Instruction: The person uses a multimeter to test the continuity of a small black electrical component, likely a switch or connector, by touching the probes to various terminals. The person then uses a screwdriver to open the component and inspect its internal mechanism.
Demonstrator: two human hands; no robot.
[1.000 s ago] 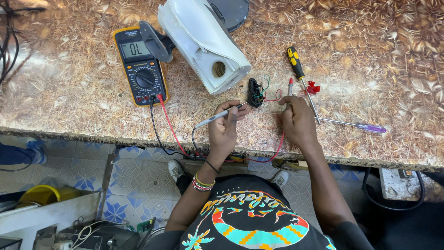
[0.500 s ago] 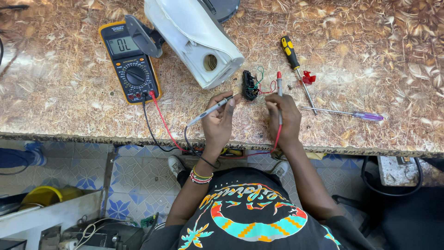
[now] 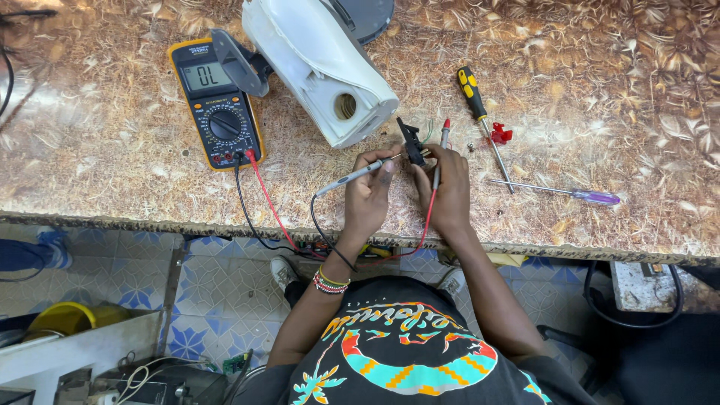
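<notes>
My left hand grips a grey test probe whose tip touches a small black component. My right hand holds that component and the red test probe, which points upward. Black and red leads run from the probes over the table edge to a yellow multimeter at the left. A white appliance body lies just beyond my hands, its round opening facing me.
A yellow-and-black screwdriver, a small red part and a purple-handled screwdriver lie to the right on the patterned tabletop. Below the table edge are tiled floor, a yellow tub and cables.
Both hands stay on the probes and the black component. The view has shifted slightly, so the table things sit a little further left and lower.
</notes>
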